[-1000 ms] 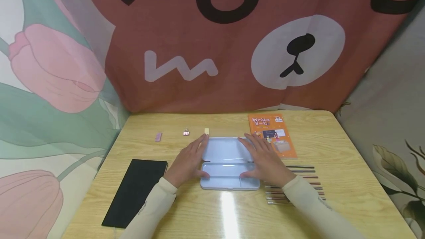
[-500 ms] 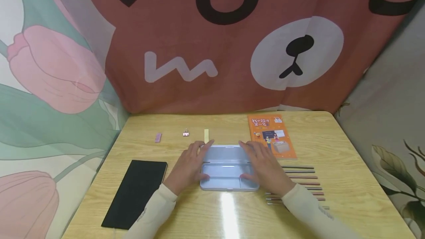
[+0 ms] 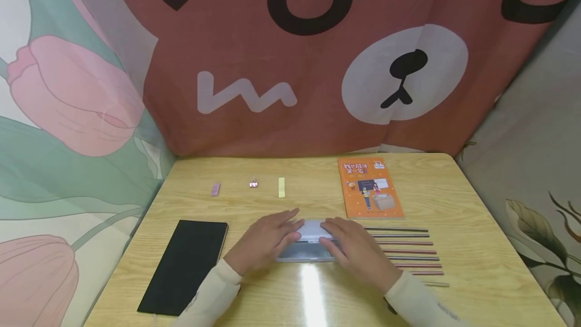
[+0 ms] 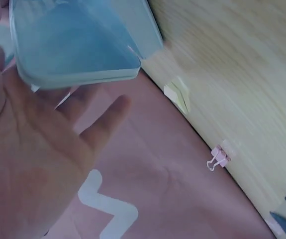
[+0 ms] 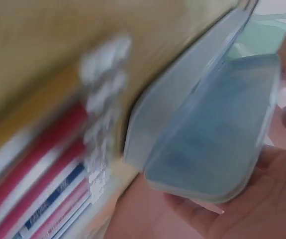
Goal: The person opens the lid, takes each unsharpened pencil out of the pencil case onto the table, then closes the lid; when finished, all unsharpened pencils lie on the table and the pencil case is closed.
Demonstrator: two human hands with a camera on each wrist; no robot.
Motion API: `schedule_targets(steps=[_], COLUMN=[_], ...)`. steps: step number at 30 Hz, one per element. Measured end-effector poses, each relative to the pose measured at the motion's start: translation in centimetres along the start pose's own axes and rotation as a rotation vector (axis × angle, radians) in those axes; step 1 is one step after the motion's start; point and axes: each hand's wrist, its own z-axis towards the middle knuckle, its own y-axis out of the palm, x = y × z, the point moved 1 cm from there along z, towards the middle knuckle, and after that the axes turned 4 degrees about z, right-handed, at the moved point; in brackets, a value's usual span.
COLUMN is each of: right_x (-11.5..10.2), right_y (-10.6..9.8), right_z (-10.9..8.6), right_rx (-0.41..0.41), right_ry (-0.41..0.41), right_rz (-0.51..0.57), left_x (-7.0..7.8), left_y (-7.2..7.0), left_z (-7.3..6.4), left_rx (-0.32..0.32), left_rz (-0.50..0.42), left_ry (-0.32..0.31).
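A light blue pencil case (image 3: 305,252) lies on the table in front of me, its hinged lid (image 3: 313,229) tilted up partway over the tray. My left hand (image 3: 263,240) touches the lid's left end, its fairly straight fingers behind it in the left wrist view. At the other end, my right hand (image 3: 363,249) has its fingers behind the lid (image 5: 217,134) and its thumb in front. Only part of the tray's inside shows beneath the lid. Right of the case lies a row of slim, capped pens or pencils (image 3: 410,252), partly covered by the right hand.
Left of the case is a black notebook (image 3: 183,266). Along the back are a pink eraser (image 3: 215,189), a pink binder clip (image 3: 253,183), a yellow strip of sticky notes (image 3: 281,187) and an orange book (image 3: 369,188). A printed curtain (image 3: 254,130) hangs behind the table.
The lid has swung from lying back flat to tilted over the tray, moving toward me with both hands. The sticky notes and the book are now fully uncovered.
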Motion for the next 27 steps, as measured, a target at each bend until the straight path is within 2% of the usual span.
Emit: schedule_targets(steps=[2,4,9,14,20,27], right_x=[-0.3,-0.4,-0.3,-0.2,-0.3,0.5], right_y=[0.2,0.5,0.9,1.1,1.5,1.8], right_z=[-0.2,-0.3,-0.4,-0.4,-0.3,-0.1], right_rx=[-0.055,-0.086,-0.099,-0.094,-0.071,-0.061], right_ry=[0.044,0.054,-0.002,-0.042,-0.064,-0.015], right_rz=[0.020,0.007,-0.073,-0.096,-0.119,-0.079], left_x=[0.1,0.1,0.6,1.1,1.4,1.4], left_y=[0.3,0.7,1.3,1.5,1.7,1.3], left_z=[0.0,0.0,-0.1,-0.3,-0.3,0.0], left_rx=[-0.053,-0.099,-0.159,-0.153,-0.155,-0.166], left_rz=[-0.032,-0.040,0.000,0.043,0.026,0.028], left_ry=[-0.005,-0.008,0.019,0.013,-0.026,-0.023])
